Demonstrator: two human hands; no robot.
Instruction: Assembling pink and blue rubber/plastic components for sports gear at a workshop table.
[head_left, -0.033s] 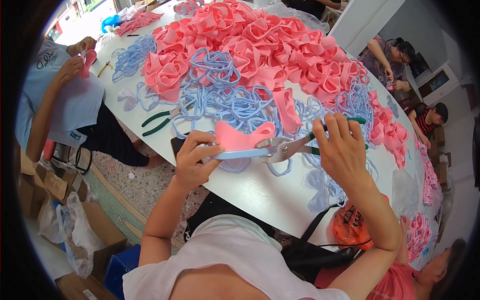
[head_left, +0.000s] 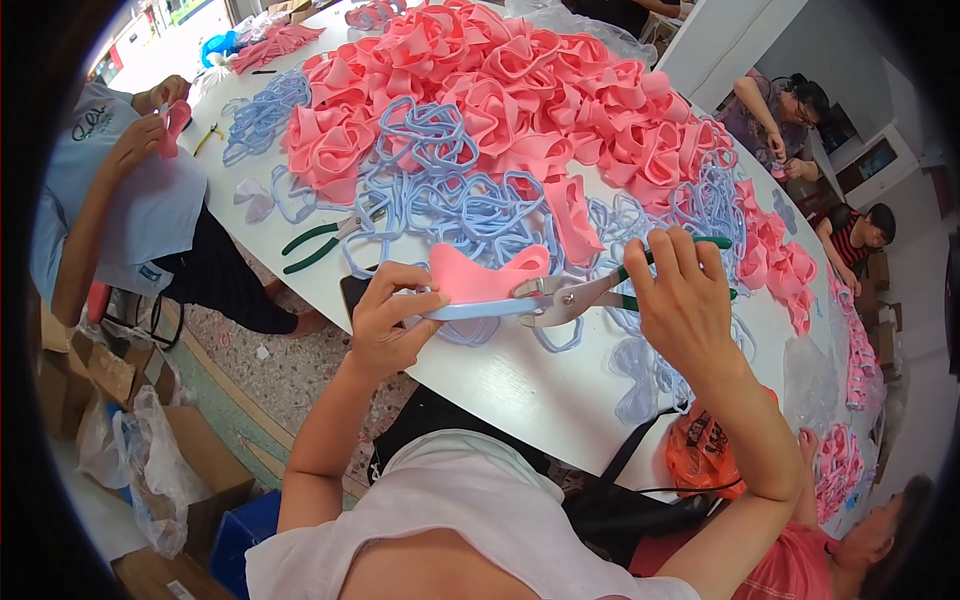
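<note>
Currently we have a pink, wavy-edged strip (head_left: 485, 277) seated on a pale blue band (head_left: 470, 310), held just above the white worktop (head_left: 520, 385). Our left hand (head_left: 385, 320), at about 9 o'clock of the piece, is closed on it, thumb on the band's near side and fingers curled over the top. Our right hand (head_left: 685, 300), at 3 o'clock, is wrapped tight round the green handles of the pliers (head_left: 575, 295); the metal nose meets the right end of the band, though we cannot tell whether it is actually biting.

Step in hand, as we judge it: working the band's end with the pliers while the other hand steadies it. The next move likely calls for a firm squeeze and a still left grip, so the strip does not slide off.

Beyond, at 12 o'clock, lies a heap of pink loops (head_left: 520, 90) and blue loops (head_left: 450, 190). A second pair of green-handled pliers (head_left: 320, 243) rests at 10 o'clock. Another person (head_left: 130, 190) sits at 9 o'clock.
</note>
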